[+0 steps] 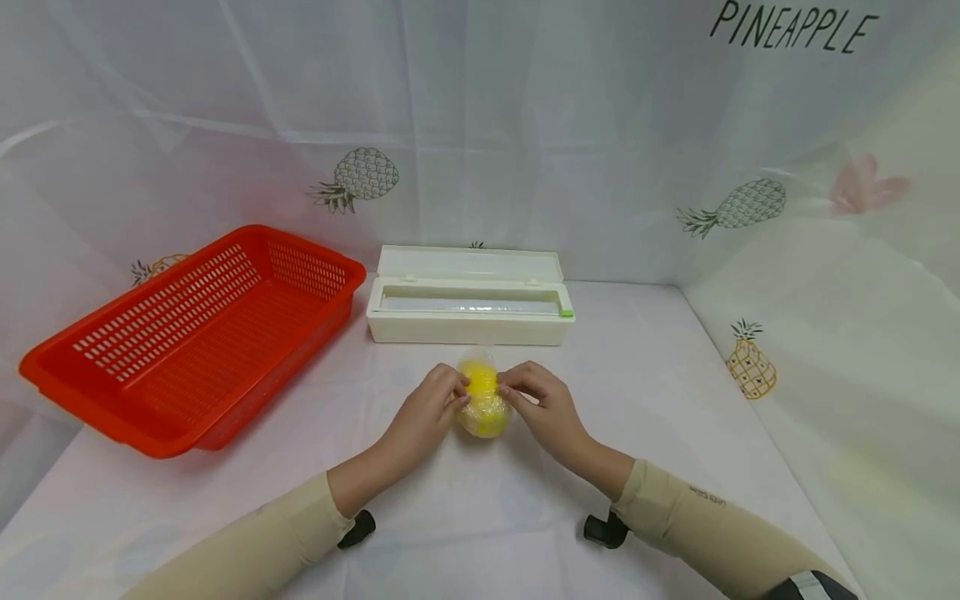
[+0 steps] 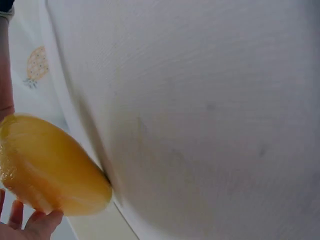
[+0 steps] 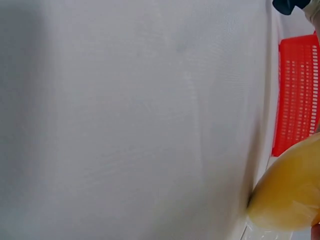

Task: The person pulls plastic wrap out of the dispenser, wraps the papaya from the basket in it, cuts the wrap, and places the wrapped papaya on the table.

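A smooth yellow fruit (image 1: 483, 412), rounded and mango-like, sits upright on the table in shiny clear plastic wrap (image 1: 477, 357). Some loose film stands up at its far end. On its left side my left hand (image 1: 427, 408) pinches the wrap between thumb and fingers. My right hand (image 1: 546, 408) pinches the wrap on the opposite side. In the left wrist view the yellow fruit (image 2: 55, 165) shows large, with fingertips (image 2: 47, 222) below it. The right wrist view shows only part of the fruit (image 3: 287, 190), and that hand is mostly cut off.
Behind the fruit stands a white plastic wrap dispenser (image 1: 472, 327), lid (image 1: 468, 262) raised, film roll visible inside, green slider at its right end. At the left is a red perforated basket (image 1: 300, 367). White cloth (image 1: 637, 350) covers the table, and pineapple-printed sheets (image 1: 525, 100) hang around it.
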`<act>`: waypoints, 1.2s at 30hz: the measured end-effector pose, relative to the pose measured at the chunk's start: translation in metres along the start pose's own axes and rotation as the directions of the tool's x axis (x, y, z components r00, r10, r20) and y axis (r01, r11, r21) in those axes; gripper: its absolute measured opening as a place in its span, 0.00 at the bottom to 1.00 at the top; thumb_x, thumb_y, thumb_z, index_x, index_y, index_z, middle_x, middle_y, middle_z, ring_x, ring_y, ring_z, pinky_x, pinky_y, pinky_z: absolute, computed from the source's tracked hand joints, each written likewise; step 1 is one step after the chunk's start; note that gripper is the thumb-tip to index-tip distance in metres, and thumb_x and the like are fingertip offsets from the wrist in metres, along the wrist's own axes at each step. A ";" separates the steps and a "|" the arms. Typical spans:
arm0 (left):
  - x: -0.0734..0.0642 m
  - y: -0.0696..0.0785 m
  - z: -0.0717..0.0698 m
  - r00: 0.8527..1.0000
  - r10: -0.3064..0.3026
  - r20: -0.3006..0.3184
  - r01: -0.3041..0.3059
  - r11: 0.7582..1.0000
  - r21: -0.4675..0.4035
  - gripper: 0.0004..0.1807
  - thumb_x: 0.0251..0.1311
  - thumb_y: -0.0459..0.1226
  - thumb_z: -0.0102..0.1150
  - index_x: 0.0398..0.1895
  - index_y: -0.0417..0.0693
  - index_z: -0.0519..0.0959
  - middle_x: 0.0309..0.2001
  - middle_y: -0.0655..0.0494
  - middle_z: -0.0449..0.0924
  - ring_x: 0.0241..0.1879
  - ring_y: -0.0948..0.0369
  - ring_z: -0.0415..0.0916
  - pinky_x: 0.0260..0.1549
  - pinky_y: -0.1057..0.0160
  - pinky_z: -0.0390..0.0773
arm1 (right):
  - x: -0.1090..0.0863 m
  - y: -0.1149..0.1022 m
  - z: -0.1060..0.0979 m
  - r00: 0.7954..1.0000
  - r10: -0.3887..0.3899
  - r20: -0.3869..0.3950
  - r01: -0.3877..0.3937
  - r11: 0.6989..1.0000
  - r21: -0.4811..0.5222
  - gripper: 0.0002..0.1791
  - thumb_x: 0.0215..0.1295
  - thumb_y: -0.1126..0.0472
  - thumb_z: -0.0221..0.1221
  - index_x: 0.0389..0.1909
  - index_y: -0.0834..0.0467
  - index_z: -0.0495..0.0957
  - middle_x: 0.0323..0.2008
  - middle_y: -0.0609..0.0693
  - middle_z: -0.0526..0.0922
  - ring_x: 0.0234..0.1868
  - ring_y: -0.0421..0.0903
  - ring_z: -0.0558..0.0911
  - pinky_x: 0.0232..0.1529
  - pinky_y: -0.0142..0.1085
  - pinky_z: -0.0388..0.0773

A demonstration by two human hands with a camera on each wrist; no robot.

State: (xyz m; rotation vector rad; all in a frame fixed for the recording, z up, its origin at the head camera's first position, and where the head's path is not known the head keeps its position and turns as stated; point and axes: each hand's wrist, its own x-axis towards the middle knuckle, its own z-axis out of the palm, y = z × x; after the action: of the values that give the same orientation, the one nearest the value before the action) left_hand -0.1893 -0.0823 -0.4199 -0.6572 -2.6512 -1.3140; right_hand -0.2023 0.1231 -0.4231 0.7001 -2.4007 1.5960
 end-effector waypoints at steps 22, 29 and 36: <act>0.006 -0.020 0.001 0.978 -0.086 0.188 0.131 0.960 -0.246 0.13 0.58 0.23 0.61 0.28 0.49 0.72 0.65 0.53 0.71 0.66 0.49 0.60 0.60 0.50 0.70 | 0.016 0.035 -0.016 0.887 0.294 0.357 -0.355 0.927 0.118 0.09 0.58 0.68 0.67 0.38 0.62 0.79 0.47 0.51 0.74 0.51 0.51 0.72 0.56 0.45 0.73; 0.008 -0.023 -0.001 0.965 -0.082 0.250 0.131 0.974 -0.187 0.15 0.61 0.24 0.57 0.25 0.56 0.78 0.68 0.54 0.67 0.69 0.46 0.54 0.65 0.38 0.55 | 0.023 0.038 -0.017 0.875 0.223 0.429 -0.307 0.942 0.136 0.09 0.57 0.66 0.68 0.39 0.60 0.84 0.44 0.53 0.76 0.51 0.52 0.73 0.59 0.47 0.69; 0.007 -0.022 -0.004 0.956 -0.125 0.266 0.175 0.969 -0.176 0.13 0.63 0.29 0.59 0.27 0.59 0.82 0.68 0.56 0.64 0.67 0.48 0.54 0.63 0.36 0.54 | 0.024 0.038 -0.019 0.869 0.132 0.477 -0.225 0.964 0.143 0.05 0.61 0.67 0.64 0.36 0.59 0.87 0.44 0.52 0.73 0.53 0.52 0.70 0.58 0.48 0.64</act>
State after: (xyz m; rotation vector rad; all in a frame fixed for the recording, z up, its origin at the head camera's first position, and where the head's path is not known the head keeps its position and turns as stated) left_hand -0.2055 -0.0951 -0.4318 -0.7012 -2.8437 -1.6568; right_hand -0.2432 0.1456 -0.4369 1.0246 -2.7294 1.9459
